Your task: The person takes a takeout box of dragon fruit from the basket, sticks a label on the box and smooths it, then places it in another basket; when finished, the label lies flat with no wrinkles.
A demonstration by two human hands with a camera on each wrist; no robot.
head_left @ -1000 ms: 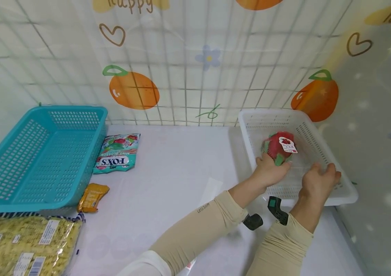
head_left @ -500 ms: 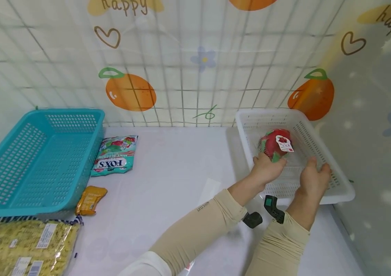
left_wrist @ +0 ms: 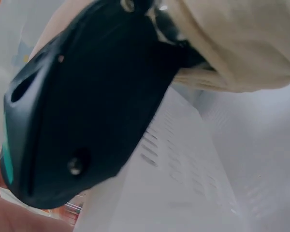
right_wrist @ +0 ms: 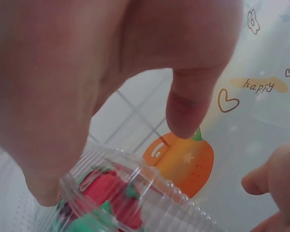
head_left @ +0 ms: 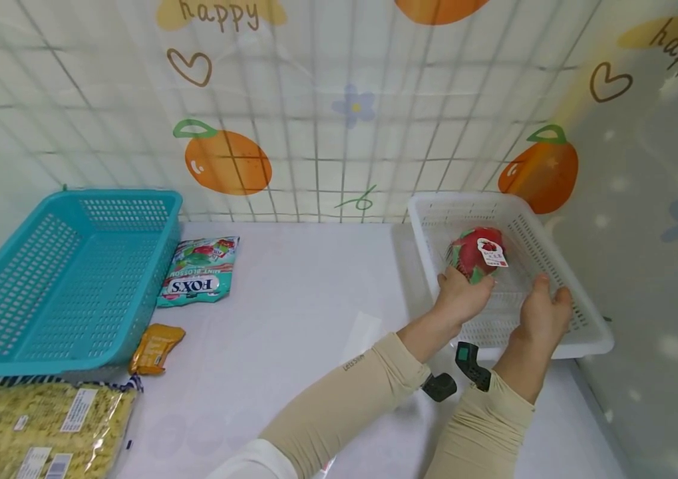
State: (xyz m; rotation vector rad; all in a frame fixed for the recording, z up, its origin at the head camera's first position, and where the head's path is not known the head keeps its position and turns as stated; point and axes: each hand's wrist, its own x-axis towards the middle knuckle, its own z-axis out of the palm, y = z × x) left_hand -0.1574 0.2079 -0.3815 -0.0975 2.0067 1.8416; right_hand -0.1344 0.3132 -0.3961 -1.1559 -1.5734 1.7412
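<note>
A red dragon fruit point(head_left: 475, 253) with green scales and a white tag point(head_left: 491, 251) lies in a clear plastic box point(right_wrist: 183, 205) inside the white basket point(head_left: 539, 229), at the right. My left hand point(head_left: 463, 296) is at the near edge of this box. In the right wrist view a finger of it touches the box edge, and another digit hangs above the lid. Just to the right, my right hand point(head_left: 542, 313) is over the basket with thumb and finger spread; nothing shows between them. Its other fingers are hidden. In the left wrist view a black wrist device point(left_wrist: 87, 111) covers much.
A turquoise basket point(head_left: 165, 266) stands at the far left. Beside it lie a teal FOX'S candy bag point(head_left: 199, 269) and a small orange packet point(head_left: 157, 348). A large bag of yellowish pieces point(head_left: 39, 426) is at the near left. A patterned sheet hangs behind the table.
My right hand has shifted slightly left within the basket's outline. The left hand and the dragon fruit keep almost the same place; the whole view has tilted a little.
</note>
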